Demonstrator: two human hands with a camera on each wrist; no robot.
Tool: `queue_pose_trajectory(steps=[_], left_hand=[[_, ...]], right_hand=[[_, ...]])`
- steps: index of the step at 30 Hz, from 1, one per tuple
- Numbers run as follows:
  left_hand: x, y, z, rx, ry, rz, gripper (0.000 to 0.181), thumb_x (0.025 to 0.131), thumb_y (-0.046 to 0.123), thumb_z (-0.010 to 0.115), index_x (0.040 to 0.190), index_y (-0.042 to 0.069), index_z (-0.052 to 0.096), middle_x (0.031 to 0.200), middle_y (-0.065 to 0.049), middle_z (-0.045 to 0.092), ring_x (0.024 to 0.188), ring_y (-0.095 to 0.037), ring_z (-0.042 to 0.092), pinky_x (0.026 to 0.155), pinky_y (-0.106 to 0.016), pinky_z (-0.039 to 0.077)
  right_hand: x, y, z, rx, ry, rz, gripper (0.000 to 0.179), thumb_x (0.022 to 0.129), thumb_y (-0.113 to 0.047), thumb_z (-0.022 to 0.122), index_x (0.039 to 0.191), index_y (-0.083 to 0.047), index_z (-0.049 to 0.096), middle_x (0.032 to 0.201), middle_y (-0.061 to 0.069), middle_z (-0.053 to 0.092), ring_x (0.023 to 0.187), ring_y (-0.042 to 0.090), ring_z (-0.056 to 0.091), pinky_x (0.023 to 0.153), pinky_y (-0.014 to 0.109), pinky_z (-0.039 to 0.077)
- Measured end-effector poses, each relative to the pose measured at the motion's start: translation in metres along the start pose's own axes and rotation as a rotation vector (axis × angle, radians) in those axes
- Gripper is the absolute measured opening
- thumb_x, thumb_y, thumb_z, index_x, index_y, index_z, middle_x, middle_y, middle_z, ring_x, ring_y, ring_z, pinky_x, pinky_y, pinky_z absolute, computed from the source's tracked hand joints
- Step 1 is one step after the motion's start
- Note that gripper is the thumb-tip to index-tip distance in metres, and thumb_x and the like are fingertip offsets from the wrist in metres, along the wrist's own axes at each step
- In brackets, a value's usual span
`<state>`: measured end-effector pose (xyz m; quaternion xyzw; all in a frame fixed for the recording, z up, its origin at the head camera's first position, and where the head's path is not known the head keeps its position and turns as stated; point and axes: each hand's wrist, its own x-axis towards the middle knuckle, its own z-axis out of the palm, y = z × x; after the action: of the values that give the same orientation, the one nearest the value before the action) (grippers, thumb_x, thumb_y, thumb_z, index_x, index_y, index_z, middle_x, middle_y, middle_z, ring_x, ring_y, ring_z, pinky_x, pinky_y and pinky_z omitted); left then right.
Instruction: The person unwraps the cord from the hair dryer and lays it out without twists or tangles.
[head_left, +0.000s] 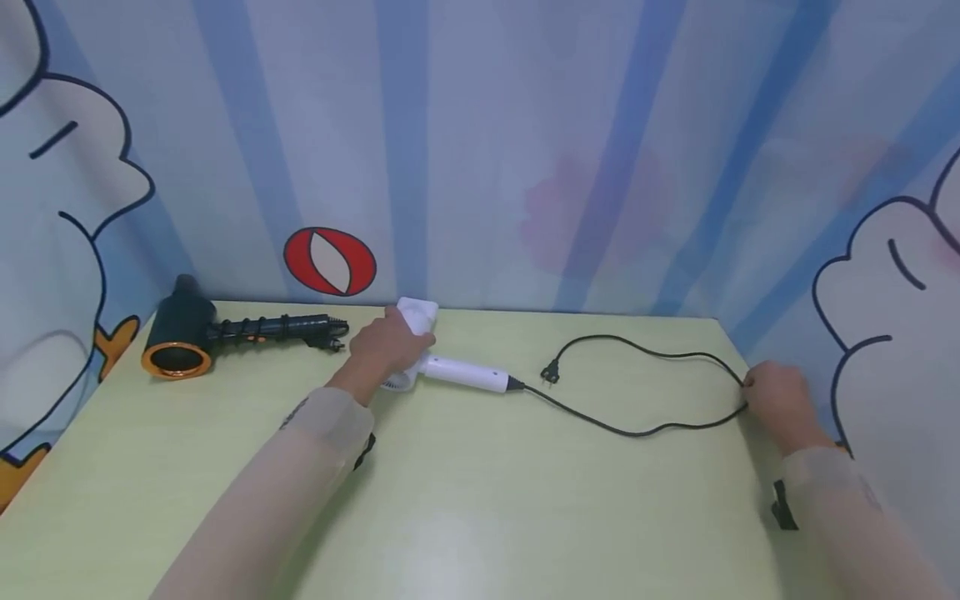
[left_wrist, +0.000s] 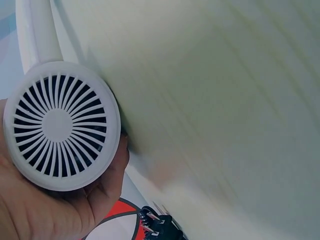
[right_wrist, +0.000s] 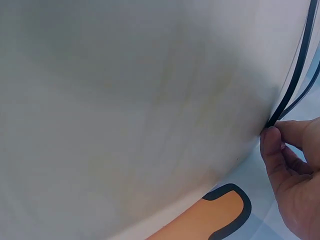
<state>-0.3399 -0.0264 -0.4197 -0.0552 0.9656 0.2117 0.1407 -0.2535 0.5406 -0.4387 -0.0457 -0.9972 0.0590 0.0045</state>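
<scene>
A white hair dryer lies near the table's back edge, its handle pointing right. My left hand grips its head from above. In the left wrist view the round slotted vent faces the camera, with fingers and thumb on both sides of the barrel. A black power cord runs from the handle to the right and bends back in a loop. At the far bend my right hand pinches the cord between thumb and fingertips. The two-pin plug lies on the table inside the loop's left end.
A dark hair dryer with an orange rim lies at the back left, its cord wound round the handle. The pale table meets a printed blue backdrop along its back edge. Side panels with cartoon shapes stand left and right.
</scene>
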Motion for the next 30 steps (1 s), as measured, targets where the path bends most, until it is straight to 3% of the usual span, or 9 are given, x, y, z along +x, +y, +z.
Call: queue_pose_trajectory(steps=[6,10,16,24,30], left_hand=[[0.001,0.004,0.002,-0.001,0.009,0.01,0.081,0.093,0.058,0.058,0.145,0.002,0.031,0.112,-0.016,0.058,0.096,-0.03,0.06,0.077,-0.042,0.05],[0.003,0.005,0.002,-0.003,0.023,0.006,0.078,0.093,0.058,0.058,0.142,0.002,0.034,0.11,-0.016,0.059,0.094,-0.03,0.06,0.075,-0.041,0.05],[0.007,0.003,0.002,-0.001,0.051,-0.024,0.075,0.093,0.058,0.058,0.138,0.002,0.036,0.108,-0.015,0.059,0.093,-0.03,0.06,0.077,-0.041,0.049],[0.009,0.003,0.002,-0.025,0.056,-0.021,0.077,0.093,0.058,0.057,0.138,0.001,0.035,0.106,-0.015,0.058,0.091,-0.03,0.06,0.075,-0.041,0.049],[0.013,0.006,0.002,-0.037,0.043,-0.023,0.078,0.094,0.058,0.055,0.14,0.0,0.033,0.107,-0.015,0.058,0.092,-0.03,0.06,0.075,-0.041,0.049]], right_hand=[[0.012,0.015,0.0,-0.007,0.02,-0.036,0.024,0.089,0.005,0.049,0.085,0.01,0.072,0.078,0.024,0.068,0.062,0.027,0.054,0.055,0.04,0.046],[0.019,0.014,-0.001,-0.018,0.033,-0.021,0.026,0.09,0.004,0.048,0.076,0.008,0.07,0.07,0.019,0.063,0.061,0.029,0.053,0.054,0.04,0.044],[0.029,0.004,0.002,-0.038,0.042,0.005,0.039,0.094,0.001,0.047,0.055,-0.005,0.052,0.056,0.008,0.05,0.055,0.024,0.043,0.052,0.037,0.037],[0.036,0.001,0.003,-0.076,0.023,0.024,0.038,0.093,0.002,0.048,0.056,-0.003,0.053,0.057,0.011,0.056,0.056,0.027,0.05,0.054,0.042,0.043],[0.038,0.006,0.006,-0.035,0.041,0.06,0.038,0.094,0.0,0.05,0.056,-0.001,0.055,0.057,0.012,0.056,0.056,0.028,0.051,0.052,0.04,0.043]])
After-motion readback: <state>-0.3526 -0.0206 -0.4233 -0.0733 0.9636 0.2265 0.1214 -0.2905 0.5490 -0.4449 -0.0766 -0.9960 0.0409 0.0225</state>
